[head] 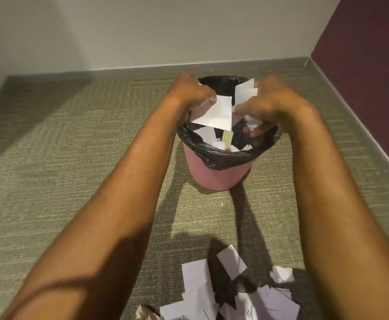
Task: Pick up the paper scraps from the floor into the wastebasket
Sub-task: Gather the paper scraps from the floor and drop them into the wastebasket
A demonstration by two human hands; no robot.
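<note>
White paper scraps point(221, 294) lie heaped on the grey-green carpet point(50, 158) at the near edge of the view, some flat, one or two crumpled, between the two bare forearms that reach forward. Farther out, a pink wastebasket point(218, 174) stands upright on the carpet, lined with a black bag point(214, 155) folded over its rim; several white pieces and a pale yellowish slip already lie inside. Both hands hang over its mouth. The left hand point(192, 93) is closed around a bunch of white sheets point(216, 112) that stick out toward the middle. The right hand point(265, 100) is likewise clenched on white paper, with a crumpled wad point(253, 123) showing beneath its fingers. Beyond the basket, a grey baseboard point(142, 70) meets a pale wall point(142, 28), and a dark maroon wall point(373, 65) closes the corner at right.
</note>
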